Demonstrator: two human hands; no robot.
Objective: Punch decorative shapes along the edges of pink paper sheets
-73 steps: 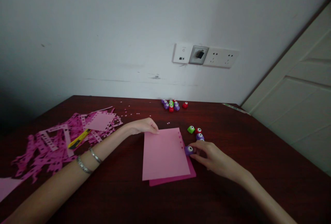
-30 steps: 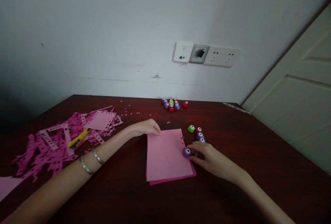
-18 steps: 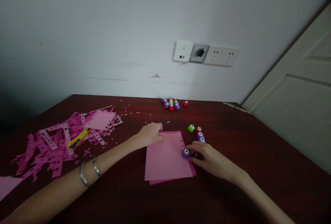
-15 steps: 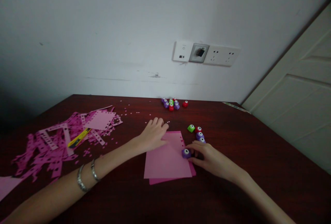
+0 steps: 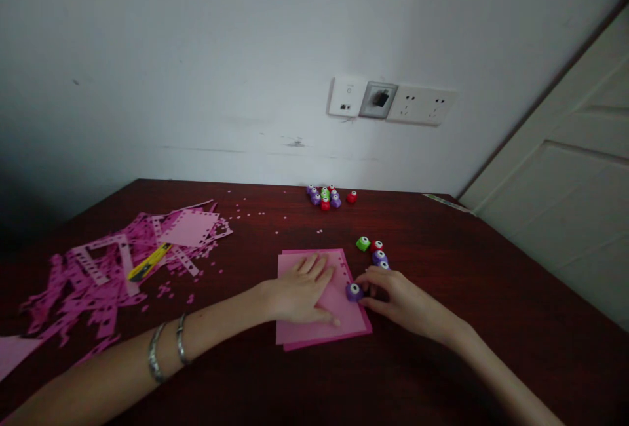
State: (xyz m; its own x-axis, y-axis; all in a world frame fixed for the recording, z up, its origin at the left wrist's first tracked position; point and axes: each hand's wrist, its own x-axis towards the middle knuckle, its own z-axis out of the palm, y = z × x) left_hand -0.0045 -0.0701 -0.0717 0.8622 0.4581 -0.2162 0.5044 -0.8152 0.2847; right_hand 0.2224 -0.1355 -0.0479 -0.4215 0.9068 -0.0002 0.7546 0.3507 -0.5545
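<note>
The right hand has its thumb and fingers closed around one rounded purple plastic punch with a white eye-like top, just right of and below the centre of the frame, at the right edge of the paper. The left hand, grasping nothing, lies palm down with fingers spread on one pale pink paper sheet; at least one darker pink paper sheet shows beneath it. Two silver metal bracelets circle the left forearm. Beyond the right hand sit four more punches: one green, one red and two purple. At the upper middle of the table stands a crowded cluster of purple, green and red punches, too tight to count surely, with one red punch just right of it. One yellow-and-black cutter rests on the pink paper scraps at left.
</note>
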